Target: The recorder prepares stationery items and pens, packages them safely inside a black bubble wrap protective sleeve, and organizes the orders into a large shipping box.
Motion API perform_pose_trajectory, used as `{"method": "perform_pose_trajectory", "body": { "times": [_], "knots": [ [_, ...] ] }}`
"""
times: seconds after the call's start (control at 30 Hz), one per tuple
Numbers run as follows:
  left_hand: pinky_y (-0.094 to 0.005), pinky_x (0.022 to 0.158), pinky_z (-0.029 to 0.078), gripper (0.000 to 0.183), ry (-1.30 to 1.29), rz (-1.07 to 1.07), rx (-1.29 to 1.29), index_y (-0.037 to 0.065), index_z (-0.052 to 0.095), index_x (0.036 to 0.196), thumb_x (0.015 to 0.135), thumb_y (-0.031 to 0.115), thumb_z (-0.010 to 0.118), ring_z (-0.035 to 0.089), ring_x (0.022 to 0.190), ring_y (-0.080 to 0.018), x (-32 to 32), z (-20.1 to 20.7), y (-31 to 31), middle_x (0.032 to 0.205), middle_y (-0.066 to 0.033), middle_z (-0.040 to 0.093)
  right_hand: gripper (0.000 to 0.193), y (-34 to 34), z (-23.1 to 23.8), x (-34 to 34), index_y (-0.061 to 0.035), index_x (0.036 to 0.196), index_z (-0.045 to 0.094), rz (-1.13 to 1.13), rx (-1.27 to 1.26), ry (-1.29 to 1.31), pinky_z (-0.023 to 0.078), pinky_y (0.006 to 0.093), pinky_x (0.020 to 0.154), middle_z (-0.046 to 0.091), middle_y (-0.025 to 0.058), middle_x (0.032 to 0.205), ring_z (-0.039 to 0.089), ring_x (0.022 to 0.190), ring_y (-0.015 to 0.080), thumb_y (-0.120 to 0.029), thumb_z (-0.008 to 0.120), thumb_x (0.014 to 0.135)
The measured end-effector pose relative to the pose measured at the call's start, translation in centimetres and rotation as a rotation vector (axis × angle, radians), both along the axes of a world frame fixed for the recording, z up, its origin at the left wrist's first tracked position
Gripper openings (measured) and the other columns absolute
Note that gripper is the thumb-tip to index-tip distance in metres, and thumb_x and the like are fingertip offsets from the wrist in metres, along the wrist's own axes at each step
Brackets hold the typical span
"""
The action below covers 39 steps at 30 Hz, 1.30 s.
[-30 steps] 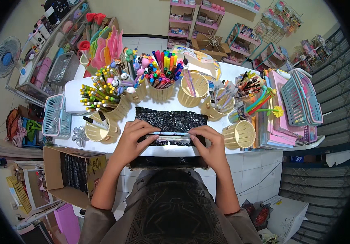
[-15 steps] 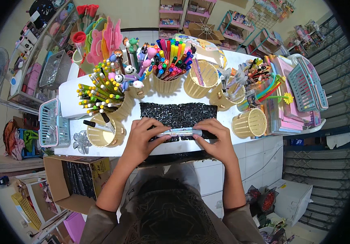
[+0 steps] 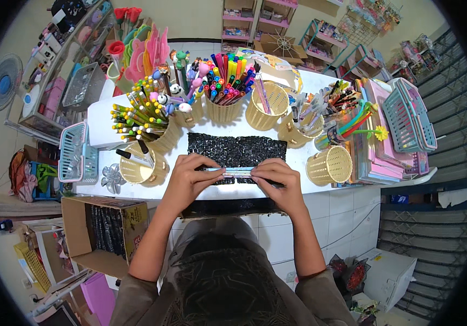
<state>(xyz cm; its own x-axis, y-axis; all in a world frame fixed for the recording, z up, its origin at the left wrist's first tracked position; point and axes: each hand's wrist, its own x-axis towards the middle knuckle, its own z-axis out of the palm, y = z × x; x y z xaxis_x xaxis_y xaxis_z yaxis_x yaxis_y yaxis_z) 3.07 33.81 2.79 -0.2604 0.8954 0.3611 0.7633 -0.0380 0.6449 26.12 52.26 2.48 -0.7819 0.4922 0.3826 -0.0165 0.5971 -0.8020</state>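
Between my two hands lies a small bundle of slim, pale-patterned pens [image 3: 237,172], held level over the near edge of a black bubble wrap sheet [image 3: 236,149]. My left hand [image 3: 190,180] pinches the bundle's left end between thumb and fingers. At its other end, my right hand [image 3: 278,181] grips it the same way. The fingers hide both tips, and how many pens there are I cannot tell. The bubble wrap lies flat on the white table [image 3: 179,142], just beyond my fingers.
Wicker-look cups ring the sheet: one with markers [image 3: 145,168], one with pencils [image 3: 165,142], one with coloured pens [image 3: 223,111], another at right [image 3: 329,165]. Plastic baskets [image 3: 78,155] and stacked notebooks [image 3: 377,146] stand at the sides. An open cardboard box [image 3: 103,233] sits below left.
My hands have drawn slightly closer together along the pens, and the bundle sits a little nearer to me. The whole view has shifted slightly.
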Motion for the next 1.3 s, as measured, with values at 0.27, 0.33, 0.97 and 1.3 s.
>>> {"method": "perform_pose_trajectory", "body": {
  "times": [0.27, 0.33, 0.97, 1.3],
  "knots": [
    [-0.0383, 0.092, 0.045, 0.027, 0.039, -0.044, -0.012, 0.021, 0.091, 0.115, 0.089, 0.017, 0.088, 0.07, 0.104, -0.0208, -0.3, -0.4, -0.2, 0.111, 0.0013, 0.079, 0.024, 0.4, 1.6, 0.6, -0.0049, 0.105, 0.084, 0.107, 0.254, -0.03, 0.06, 0.0448, 0.102, 0.078, 0.0129, 0.126, 0.074, 0.121, 0.0331, -0.008, 0.093, 0.082],
    [-0.0382, 0.093, 0.045, 0.026, 0.062, -0.046, 0.004, 0.02, 0.091, 0.115, 0.089, 0.016, 0.088, 0.07, 0.104, -0.0207, -0.2, -0.1, -0.2, 0.111, 0.0012, 0.079, 0.024, 0.7, 1.8, 0.4, -0.0052, 0.105, 0.082, 0.141, 0.426, -0.076, 0.059, 0.0465, 0.102, 0.076, 0.013, 0.129, 0.074, 0.121, 0.0345, -0.012, 0.092, 0.084],
    [-0.0395, 0.094, 0.049, 0.024, 0.154, -0.035, 0.038, 0.016, 0.089, 0.114, 0.09, 0.019, 0.089, 0.073, 0.108, -0.0206, 0.4, 0.1, -0.3, 0.119, -0.0001, 0.082, 0.012, 0.4, 0.5, -1.1, 0.0, 0.108, 0.063, 0.19, 0.411, -0.086, 0.053, 0.0479, 0.096, 0.066, 0.0157, 0.11, 0.067, 0.105, 0.0373, -0.008, 0.07, 0.104],
    [-0.0385, 0.088, 0.049, 0.024, 0.125, -0.003, 0.043, 0.013, 0.09, 0.109, 0.086, 0.019, 0.093, 0.073, 0.097, -0.0204, 0.4, -0.1, 0.3, 0.11, 0.0, 0.084, 0.012, 0.7, 0.6, -1.4, -0.0001, 0.106, 0.063, 0.176, 0.276, -0.088, 0.054, 0.0478, 0.093, 0.067, 0.0145, 0.105, 0.068, 0.1, 0.0371, -0.007, 0.073, 0.103]
  ]
}}
